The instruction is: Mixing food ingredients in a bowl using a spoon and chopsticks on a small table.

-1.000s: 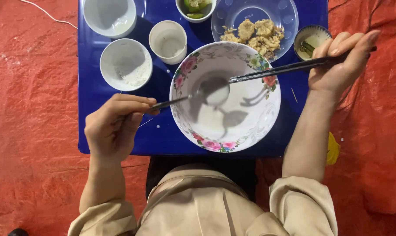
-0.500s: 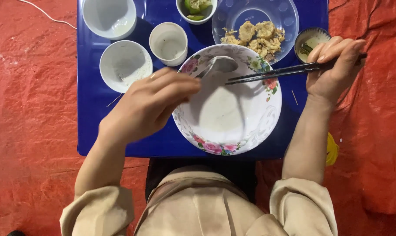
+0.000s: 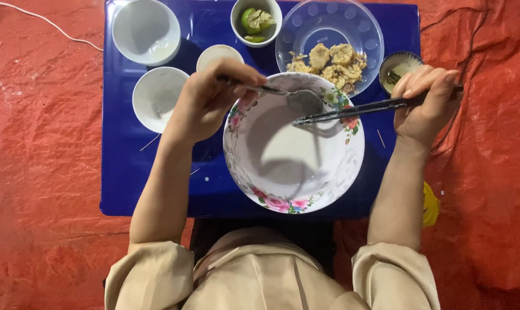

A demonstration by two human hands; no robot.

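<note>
A large white bowl with a pink flower rim [image 3: 294, 166] sits on a small blue table [image 3: 156, 189] in front of me. My left hand [image 3: 205, 103] grips a metal spoon [image 3: 297, 99], whose head hovers over the bowl's far rim. My right hand [image 3: 423, 103] holds dark chopsticks [image 3: 352, 110] level, with their tips over the bowl's upper right part. Just beyond the spoon stands a clear glass bowl [image 3: 329, 28] with pieces of fried food [image 3: 329, 62].
Two empty white bowls [image 3: 145, 30] [image 3: 156, 95] and a small white cup [image 3: 214, 54] stand at the left. A cup with lime pieces [image 3: 255, 22] is at the back, a small sauce dish [image 3: 398, 66] by my right hand. Red tarp [image 3: 42, 143] covers the floor.
My left hand has moved from the table's near left edge up and right, carrying the spoon from the bowl's middle to its far rim. The chopsticks have barely moved.
</note>
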